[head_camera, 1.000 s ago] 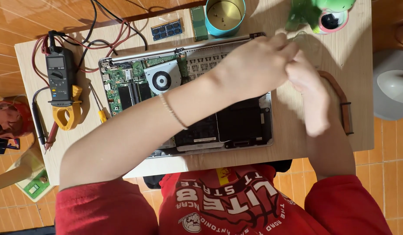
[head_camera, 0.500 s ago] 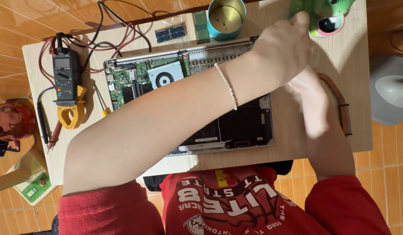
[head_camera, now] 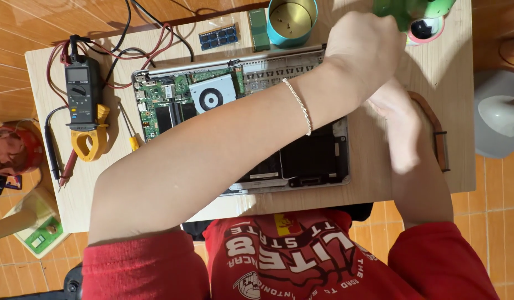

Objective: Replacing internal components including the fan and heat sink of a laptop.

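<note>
Left hand (head_camera: 363,53) reached across the body to the far right of the table (head_camera: 46,72), curled loosely, back turned up; fingertips hidden, so no telling whether pinching anything. Rested just beside a green object (head_camera: 398,11) at the table's far edge and a pink-rimmed round thing (head_camera: 426,29) next to it. Thin silver bracelet (head_camera: 298,105) on the wrist. Forearm lay slantwise over the opened laptop (head_camera: 312,158).

Right hand (head_camera: 398,125) blurred, sat just under the left hand, off the laptop's right edge; fingers pointed back toward the body, grip impossible to read. Brown strap-like piece (head_camera: 434,130) just beside it on the table.

Laptop lay mid-table, base cover off: green circuit board (head_camera: 162,103) at the left, round fan (head_camera: 211,99) next to it, dark battery section at the near right. Beyond it: teal round tin (head_camera: 291,22), memory module (head_camera: 218,36). To the left: clamp meter (head_camera: 84,105) with yellow jaws and red and black leads, small yellow-handled screwdriver (head_camera: 129,133).
</note>
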